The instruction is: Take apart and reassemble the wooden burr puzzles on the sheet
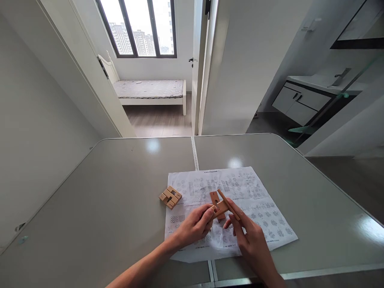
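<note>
Head view: your left hand point(198, 222) grips a wooden block point(221, 208), your right hand point(248, 234) a stick point(228, 204), seemingly mid-fitting, so align them.

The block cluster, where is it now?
In the head view, the block cluster lies forward-left of the left hand, across the left edge of the printed sheet.

Lower centre of the frame: the left hand point(198, 225) and right hand point(251, 237) hold light wooden pieces point(222, 208) that meet between them; a slim bar point(228, 205) slants up and left from the right hand. Behind, a reddish-brown piece point(214, 197) shows in part over a creased, printed sheet point(255, 188). A wooden block assembly point(170, 197) overlaps the sheet's left edge on the grey surface point(126, 192). Upper left: bed point(151, 89) below a window point(146, 30). Upper right: white cabinet point(300, 105).
</note>
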`<state>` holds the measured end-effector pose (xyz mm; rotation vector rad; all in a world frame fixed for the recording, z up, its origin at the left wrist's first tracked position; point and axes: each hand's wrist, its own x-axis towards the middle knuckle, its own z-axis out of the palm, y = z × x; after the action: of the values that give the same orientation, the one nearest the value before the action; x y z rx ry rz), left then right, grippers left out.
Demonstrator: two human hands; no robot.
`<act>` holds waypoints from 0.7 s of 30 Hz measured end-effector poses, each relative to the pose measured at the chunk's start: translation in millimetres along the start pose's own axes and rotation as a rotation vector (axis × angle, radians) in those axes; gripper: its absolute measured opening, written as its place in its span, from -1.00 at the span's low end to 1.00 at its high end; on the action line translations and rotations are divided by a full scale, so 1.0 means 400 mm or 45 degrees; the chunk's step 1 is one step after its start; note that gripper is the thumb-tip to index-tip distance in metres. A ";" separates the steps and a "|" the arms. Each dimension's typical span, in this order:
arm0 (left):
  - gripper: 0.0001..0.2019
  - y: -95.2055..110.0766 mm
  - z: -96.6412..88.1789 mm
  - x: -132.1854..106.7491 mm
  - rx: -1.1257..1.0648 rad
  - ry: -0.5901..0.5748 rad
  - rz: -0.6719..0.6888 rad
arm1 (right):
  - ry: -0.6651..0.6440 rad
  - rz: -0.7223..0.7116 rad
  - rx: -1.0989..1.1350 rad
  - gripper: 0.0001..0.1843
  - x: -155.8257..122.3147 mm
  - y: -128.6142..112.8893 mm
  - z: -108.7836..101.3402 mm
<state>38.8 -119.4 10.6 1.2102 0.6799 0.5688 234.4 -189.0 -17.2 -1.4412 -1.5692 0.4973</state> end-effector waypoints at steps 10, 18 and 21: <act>-0.53 -0.038 0.021 0.004 0.036 0.115 0.115 | 0.106 0.010 -0.385 -0.39 -0.004 -0.006 0.003; -0.49 -0.043 0.024 0.003 0.134 0.239 0.127 | 0.107 0.070 -0.458 -0.31 -0.005 -0.004 0.027; -0.48 -0.041 0.026 0.003 0.118 0.263 0.124 | 0.144 0.064 -0.465 -0.30 -0.004 -0.010 0.038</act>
<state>47.8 -129.5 -3.3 1.2871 0.8324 0.7582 219.5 -187.2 -22.4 -1.7530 -1.5906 0.1567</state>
